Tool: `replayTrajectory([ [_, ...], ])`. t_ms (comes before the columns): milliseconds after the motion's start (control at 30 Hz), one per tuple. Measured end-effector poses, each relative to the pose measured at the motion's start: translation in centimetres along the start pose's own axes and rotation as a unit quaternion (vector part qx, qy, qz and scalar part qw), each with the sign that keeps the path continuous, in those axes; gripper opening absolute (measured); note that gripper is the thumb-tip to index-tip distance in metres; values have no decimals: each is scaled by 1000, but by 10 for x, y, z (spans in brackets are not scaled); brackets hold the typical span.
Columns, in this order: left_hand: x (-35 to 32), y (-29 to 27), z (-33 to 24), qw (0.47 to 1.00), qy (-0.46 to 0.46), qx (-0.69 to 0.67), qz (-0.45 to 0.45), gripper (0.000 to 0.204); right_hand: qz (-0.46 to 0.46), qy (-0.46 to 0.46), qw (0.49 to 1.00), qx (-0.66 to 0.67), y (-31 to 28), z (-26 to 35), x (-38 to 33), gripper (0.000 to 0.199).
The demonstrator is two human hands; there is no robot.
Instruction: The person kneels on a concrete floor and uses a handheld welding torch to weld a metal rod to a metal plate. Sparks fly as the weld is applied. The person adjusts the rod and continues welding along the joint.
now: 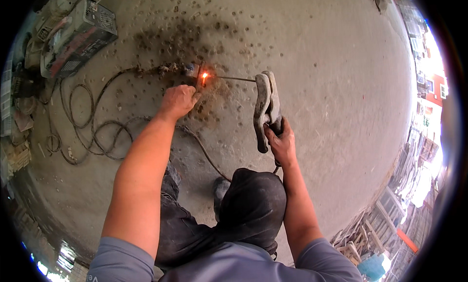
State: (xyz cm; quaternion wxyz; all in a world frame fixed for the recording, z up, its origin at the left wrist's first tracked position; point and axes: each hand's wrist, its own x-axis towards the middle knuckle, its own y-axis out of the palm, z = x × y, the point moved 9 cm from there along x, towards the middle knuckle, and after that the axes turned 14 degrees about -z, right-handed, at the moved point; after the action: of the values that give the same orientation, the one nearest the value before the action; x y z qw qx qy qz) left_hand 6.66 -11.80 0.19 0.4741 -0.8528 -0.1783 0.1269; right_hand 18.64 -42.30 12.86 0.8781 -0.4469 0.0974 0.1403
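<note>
My right hand (pixel 283 141) is wrapped around the handle of a worn grey welding electrode holder (pixel 262 104). A thin welding rod (pixel 236 78) sticks out to the left from the holder's jaws. At the rod's far end is a bright orange glow (pixel 204 75), right beside a narrow dark metal piece (pixel 199 76). The fingers of my left hand (pixel 178 101) are closed on the near end of that metal piece, partly hiding it. Just left of the glow lies a clamp-like lump (pixel 187 69) on the cable's end, its exact shape unclear.
A boxy grey welding machine (pixel 80 38) stands at the far left. Dark cables (pixel 97 116) lie looped on the concrete floor (pixel 341 87), and one cable (pixel 207 152) runs close by my foot. Scrap wood (pixel 375 228) is piled at the lower right.
</note>
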Motion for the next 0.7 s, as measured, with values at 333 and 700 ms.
replayTrajectory([
  [333, 0, -5, -3, 1000, -6, -1, 5, 27, 0, -11, 1000, 2, 5, -6, 0, 63],
  [700, 0, 1, 1, 999, -32, -19, 29, 33, -3, -1, 1000, 4, 4, -1, -2, 58],
])
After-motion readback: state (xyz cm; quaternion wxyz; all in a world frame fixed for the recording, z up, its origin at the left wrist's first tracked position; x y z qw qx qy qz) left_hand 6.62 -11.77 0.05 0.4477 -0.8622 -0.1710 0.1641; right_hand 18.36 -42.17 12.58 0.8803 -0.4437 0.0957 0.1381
